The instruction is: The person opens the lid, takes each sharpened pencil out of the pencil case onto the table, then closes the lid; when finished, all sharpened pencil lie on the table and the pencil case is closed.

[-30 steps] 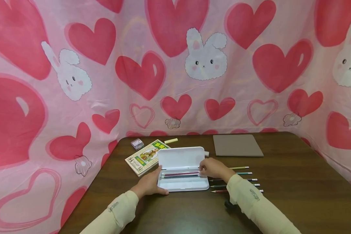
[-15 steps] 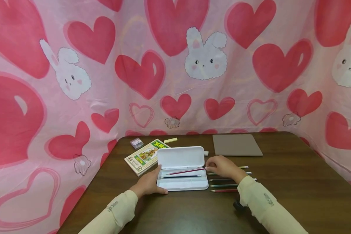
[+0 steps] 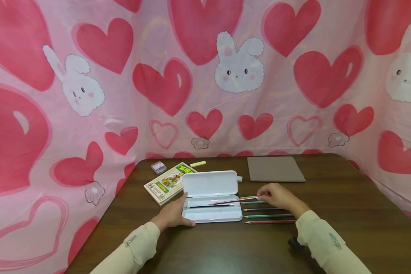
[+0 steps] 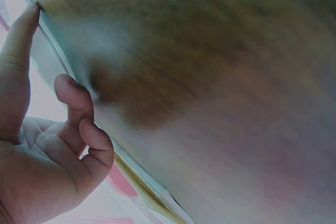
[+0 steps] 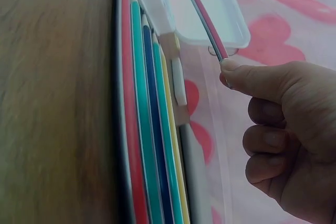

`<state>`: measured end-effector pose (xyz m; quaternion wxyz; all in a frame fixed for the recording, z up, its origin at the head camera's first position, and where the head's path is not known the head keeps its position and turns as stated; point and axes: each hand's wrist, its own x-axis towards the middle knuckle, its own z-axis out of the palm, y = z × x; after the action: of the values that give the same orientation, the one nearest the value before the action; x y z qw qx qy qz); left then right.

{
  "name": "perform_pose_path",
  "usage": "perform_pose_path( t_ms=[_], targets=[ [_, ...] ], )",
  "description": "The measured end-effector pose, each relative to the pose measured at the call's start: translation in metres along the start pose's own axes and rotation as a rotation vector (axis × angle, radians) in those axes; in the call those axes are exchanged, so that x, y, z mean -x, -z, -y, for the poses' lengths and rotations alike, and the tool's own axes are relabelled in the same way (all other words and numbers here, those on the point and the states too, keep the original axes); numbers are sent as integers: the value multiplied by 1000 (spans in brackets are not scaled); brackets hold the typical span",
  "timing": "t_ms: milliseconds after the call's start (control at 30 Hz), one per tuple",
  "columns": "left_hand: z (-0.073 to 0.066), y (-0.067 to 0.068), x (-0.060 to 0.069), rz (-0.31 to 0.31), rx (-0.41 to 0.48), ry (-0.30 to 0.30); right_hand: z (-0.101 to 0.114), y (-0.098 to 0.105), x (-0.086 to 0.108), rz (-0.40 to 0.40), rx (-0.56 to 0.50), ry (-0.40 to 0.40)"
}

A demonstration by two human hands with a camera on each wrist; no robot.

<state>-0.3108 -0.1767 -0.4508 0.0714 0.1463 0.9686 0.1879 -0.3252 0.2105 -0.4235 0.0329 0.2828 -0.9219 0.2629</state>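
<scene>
An open white pencil case point(image 3: 210, 184) stands with its lid raised; a dark blue pencil point(image 3: 205, 206) lies inside. My left hand point(image 3: 172, 213) holds the case's left end, thumb at the front edge and fingers towards the back. Between thumb and index finger, my right hand point(image 3: 279, 196) pinches a red pencil point(image 3: 238, 200) by its end. That pencil slants above the case, its tip pointing left over the tray. Below my right hand several pencils lie in a row on the table: red point(image 3: 268, 222), teal point(image 3: 267, 216), dark blue point(image 3: 260, 209), and yellow point(image 5: 171, 114).
Behind the case on the left lie a booklet point(image 3: 168, 182), a small box point(image 3: 158, 167) and a yellow strip point(image 3: 198, 164). A white eraser-like block point(image 3: 239, 179) sits beside the lid. A grey-brown flat panel point(image 3: 275, 169) lies at the back right of the brown table point(image 3: 205, 247).
My right hand has lifted the red pencil out of the case's tray and drawn it to the right. The left hand stays at the case's left end.
</scene>
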Motion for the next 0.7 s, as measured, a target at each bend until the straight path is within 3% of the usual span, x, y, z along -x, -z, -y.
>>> perform_pose_path(
  t_ms=[700],
  targets=[
    [0, 1, -1, 20, 11, 3, -31, 20, 54, 24, -72, -38]
  ],
)
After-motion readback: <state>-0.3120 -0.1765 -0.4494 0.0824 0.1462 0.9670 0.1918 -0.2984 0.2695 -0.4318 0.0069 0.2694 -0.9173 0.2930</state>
